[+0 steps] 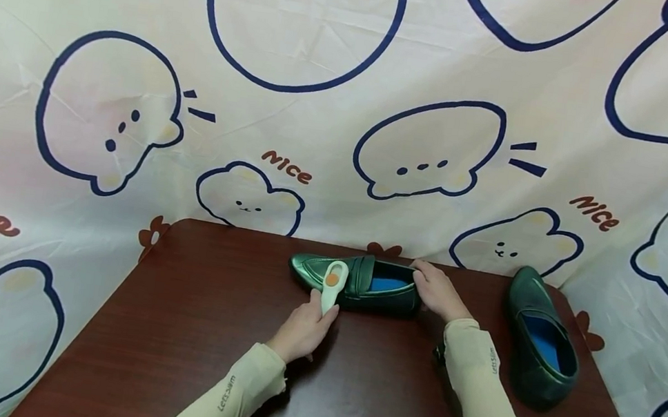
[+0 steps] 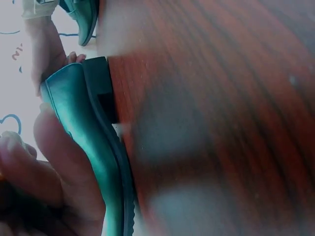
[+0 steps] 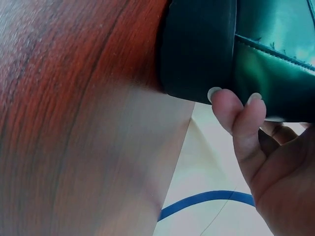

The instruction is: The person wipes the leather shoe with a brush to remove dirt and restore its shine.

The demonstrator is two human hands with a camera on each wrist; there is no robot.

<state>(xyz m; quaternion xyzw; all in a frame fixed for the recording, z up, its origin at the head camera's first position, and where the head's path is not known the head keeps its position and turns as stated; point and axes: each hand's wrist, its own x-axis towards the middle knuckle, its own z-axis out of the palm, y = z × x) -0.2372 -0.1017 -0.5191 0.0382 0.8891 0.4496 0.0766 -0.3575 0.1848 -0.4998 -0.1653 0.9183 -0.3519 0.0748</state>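
A shiny green loafer (image 1: pixel 382 298) with a blue insole lies sideways at the table's back edge, toe to the left. My left hand (image 1: pixel 303 330) grips a pale green handled tool (image 1: pixel 336 277) with an orange round spot, its head over the loafer's front part; the tool's exact kind does not show. In the left wrist view, the fingers (image 2: pixel 69 152) are close by the shoe's side. At the heel end, my right hand (image 1: pixel 439 292) holds the loafer by its back rim. The right wrist view shows fingertips (image 3: pixel 253 105) against the heel's green leather.
A second green loafer (image 1: pixel 541 352) stands at the right side of the brown wooden table (image 1: pixel 195 317), toe pointing back. A white cloth (image 1: pixel 331 131) printed with bear outlines hangs behind the table and along both sides.
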